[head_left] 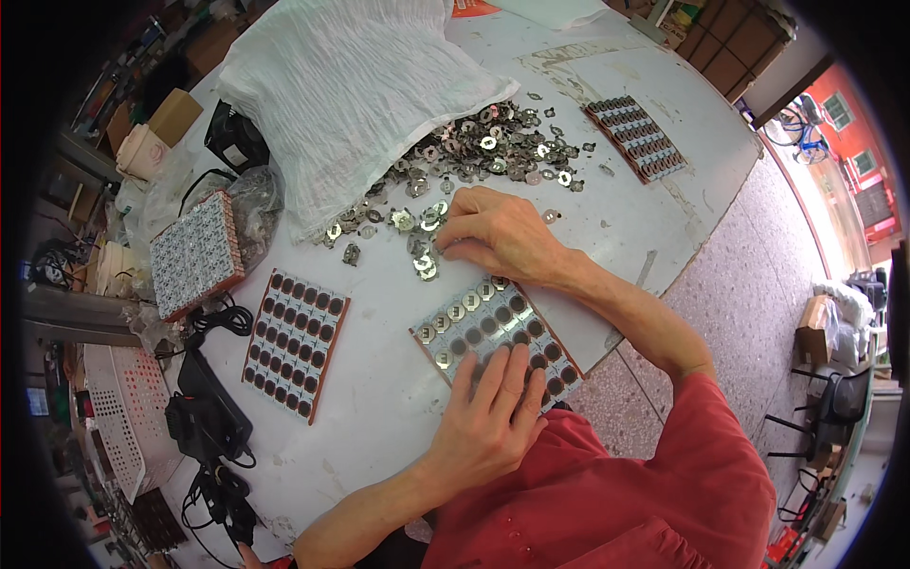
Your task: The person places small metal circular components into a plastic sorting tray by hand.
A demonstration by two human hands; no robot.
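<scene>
Picking clips point(426, 266), it seems: just beyond the board point(505, 331), the right hand point(500, 230) curls its grip at them, whether pinching one I can't tell. The left hand point(491, 417) rests parted fingers on the board, pinching nothing; next calls for singling out one clip.

You wear a red top point(588, 484), its cloth loosely creased, with a raised fold point(654, 542) low on the front and a few small pale specks. Your right sleeve point(716, 446) is short and wide, ending near the elbow. Your forearms point(616, 299), left hand point(488, 412) and right hand point(507, 232) are bare, wrists included.
</scene>
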